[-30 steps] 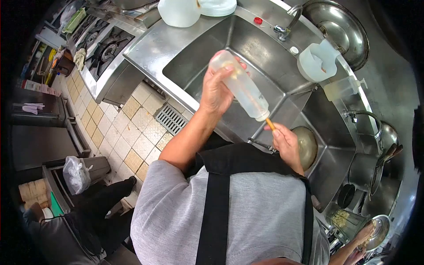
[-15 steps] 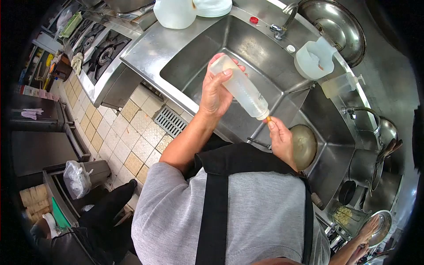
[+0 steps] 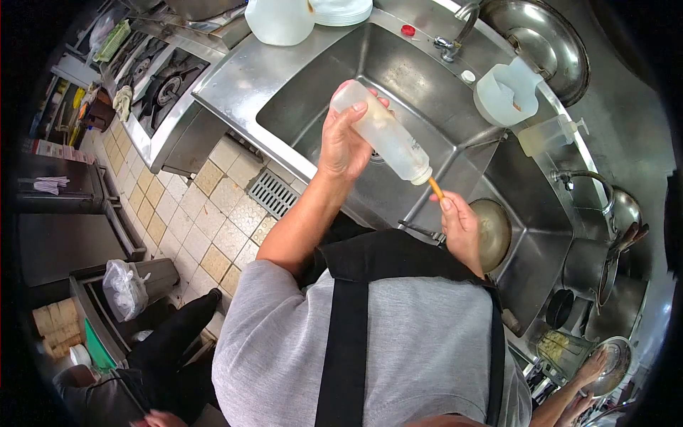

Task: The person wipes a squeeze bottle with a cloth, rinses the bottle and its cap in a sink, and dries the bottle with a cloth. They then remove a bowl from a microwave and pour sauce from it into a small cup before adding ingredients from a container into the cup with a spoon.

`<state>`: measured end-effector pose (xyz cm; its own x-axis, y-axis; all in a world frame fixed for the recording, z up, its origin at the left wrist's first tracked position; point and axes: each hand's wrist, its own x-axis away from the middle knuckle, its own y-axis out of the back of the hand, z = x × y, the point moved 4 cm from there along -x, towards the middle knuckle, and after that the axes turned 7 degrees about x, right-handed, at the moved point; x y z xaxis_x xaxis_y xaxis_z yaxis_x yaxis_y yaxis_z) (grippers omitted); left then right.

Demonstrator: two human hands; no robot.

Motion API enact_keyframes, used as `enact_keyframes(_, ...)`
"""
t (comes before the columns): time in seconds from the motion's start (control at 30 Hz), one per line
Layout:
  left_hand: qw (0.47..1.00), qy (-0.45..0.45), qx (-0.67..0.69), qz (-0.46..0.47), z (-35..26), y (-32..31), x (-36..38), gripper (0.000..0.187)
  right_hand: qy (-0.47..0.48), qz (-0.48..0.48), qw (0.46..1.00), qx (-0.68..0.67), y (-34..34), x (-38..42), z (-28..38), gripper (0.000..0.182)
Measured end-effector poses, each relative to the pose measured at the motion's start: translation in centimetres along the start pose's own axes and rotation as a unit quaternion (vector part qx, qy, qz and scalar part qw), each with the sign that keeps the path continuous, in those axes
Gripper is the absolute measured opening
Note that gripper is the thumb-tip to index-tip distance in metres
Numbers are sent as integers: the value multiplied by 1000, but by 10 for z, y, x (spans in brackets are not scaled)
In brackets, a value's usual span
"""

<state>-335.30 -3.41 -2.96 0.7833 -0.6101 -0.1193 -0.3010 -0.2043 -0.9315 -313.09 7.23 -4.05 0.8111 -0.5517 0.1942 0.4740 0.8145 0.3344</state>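
Note:
My left hand [image 3: 343, 146] is wrapped round the base end of a translucent plastic squeeze bottle [image 3: 391, 139], held tilted over the sink with its mouth down to the right. With closed fingers, my right hand [image 3: 461, 229] grips a thin yellow-brown stick [image 3: 435, 188]. The stick's far end enters the bottle's mouth; what it carries inside is hard to make out. Beneath the bottle lies the left basin [image 3: 306, 107] of a steel double sink. A round metal bowl or pan [image 3: 491, 235] rests in the other basin, just beyond my right hand.
Along the sink's back edge are a faucet [image 3: 449, 47], a red cap [image 3: 408, 30], a cut-open white jug [image 3: 504, 96] and a pump bottle [image 3: 548, 136]. A white jug [image 3: 279, 21] stands at the left. Co-workers' hands [image 3: 592, 366] are at a metal bowl, lower right.
My right hand has drawn back a little to the lower right, and more of the stick shows outside the mouth. The bottle has shifted slightly up and left.

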Motion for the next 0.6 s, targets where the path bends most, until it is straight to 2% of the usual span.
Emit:
enact_keyframes(0.1,1000,-4,-16,-18,-5,-1,2,45,55,-9,991,125,-9,-4,-5,24)
enact_keyframes(0.2,999,-10,-27,-28,-11,1,-1,45,65,68,981,172,-6,5,10,23)
enact_keyframes(0.3,999,-17,-31,-29,-12,1,-4,45,39,98,989,100,-1,11,8,23)
enact_keyframes(0.4,999,-5,-42,-29,-3,4,-7,46,15,14,999,35,4,7,-2,22)
enact_keyframes(0.5,998,-9,-45,-50,-4,-1,-4,47,28,-31,988,151,-4,-1,-6,23)
enact_keyframes(0.6,996,-27,-53,-61,-11,-2,-5,50,44,-9,976,212,-10,5,1,23)
